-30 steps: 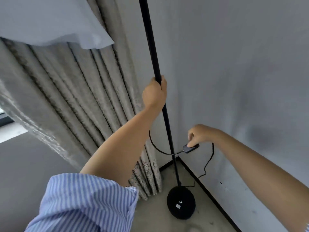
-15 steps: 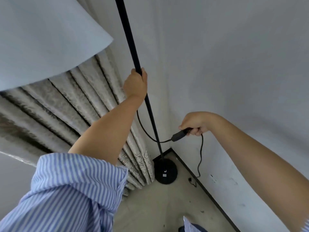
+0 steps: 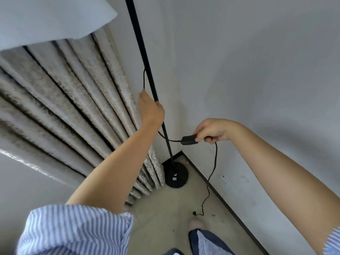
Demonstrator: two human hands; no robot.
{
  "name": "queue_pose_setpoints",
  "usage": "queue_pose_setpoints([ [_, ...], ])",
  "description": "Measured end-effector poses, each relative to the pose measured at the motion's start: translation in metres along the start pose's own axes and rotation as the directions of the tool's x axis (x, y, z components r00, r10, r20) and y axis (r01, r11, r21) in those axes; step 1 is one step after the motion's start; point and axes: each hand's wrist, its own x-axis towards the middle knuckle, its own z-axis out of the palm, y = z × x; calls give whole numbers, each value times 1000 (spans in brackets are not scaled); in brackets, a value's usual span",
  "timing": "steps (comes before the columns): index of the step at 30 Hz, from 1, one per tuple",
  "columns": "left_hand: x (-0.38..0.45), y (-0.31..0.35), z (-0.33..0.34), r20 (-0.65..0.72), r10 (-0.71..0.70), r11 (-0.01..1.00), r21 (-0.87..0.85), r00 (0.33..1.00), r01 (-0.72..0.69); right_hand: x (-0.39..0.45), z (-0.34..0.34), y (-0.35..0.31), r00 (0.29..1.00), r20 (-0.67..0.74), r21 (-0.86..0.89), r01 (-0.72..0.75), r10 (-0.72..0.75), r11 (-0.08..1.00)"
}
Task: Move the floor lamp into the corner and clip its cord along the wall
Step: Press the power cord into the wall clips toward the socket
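Note:
The floor lamp has a thin black pole [image 3: 141,46], a pale shade [image 3: 46,19] at the upper left and a round black base [image 3: 176,175] standing on the floor in the corner. My left hand [image 3: 151,109] is closed around the pole at mid height. My right hand [image 3: 211,130] grips the black inline switch [image 3: 189,139] of the cord [image 3: 214,162]. From the switch the cord loops left behind the pole and hangs down along the right wall to the floor, ending near my foot.
A grey patterned curtain [image 3: 77,100] hangs left of the corner, its hem touching the lamp base. A black skirting strip [image 3: 220,197] runs along the foot of the right wall [image 3: 257,70]. My foot [image 3: 196,223] stands on the concrete floor below.
The lamp base has gone deeper into the corner, beside the curtain hem. My left hand has slid lower on the pole. My right hand still holds the switch.

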Motion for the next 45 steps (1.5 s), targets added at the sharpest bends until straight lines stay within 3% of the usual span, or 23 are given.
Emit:
queue_pose_setpoints([
  [3,-38,-25,-9,159,-29,997,76,987,17,-24,22,17,996,-79,-35,41,-44,999],
  [7,-99,-57,-25,369,35,961,243,929,-133,-62,66,44,941,-315,-11,127,-124,992],
  [12,-171,-88,-44,540,88,924,270,837,-271,-111,131,74,853,-488,-79,165,-183,983],
  [17,-217,-80,-52,562,368,858,101,741,-503,-153,180,99,908,-396,60,174,-137,983],
  [21,-234,-61,-48,582,545,652,157,603,-742,-179,194,114,900,-416,135,205,-132,969],
  [24,-236,-52,-43,616,578,508,243,536,-826,-196,195,126,924,-379,214,143,-53,966],
  [28,-234,-48,-39,647,556,380,361,522,-852,-219,192,160,959,-276,249,3,69,968],
  [32,-229,-48,-38,624,464,425,465,628,-776,-238,187,202,973,-177,278,-92,146,956],
  [35,-225,-51,-33,659,403,377,513,635,-771,-243,178,220,958,-268,312,-19,107,950],
  [38,-232,-51,-19,764,370,332,423,529,-843,-236,174,223,930,-366,248,66,30,966],
  [42,-242,-45,8,900,345,340,146,267,-929,-217,173,215,905,-425,207,115,-16,972],
  [43,-241,-44,14,873,406,390,104,272,-915,-210,171,213,906,-423,196,102,-10,975],
  [45,-228,-42,24,759,548,483,55,351,-874,-195,166,208,914,-404,160,39,29,986],
])
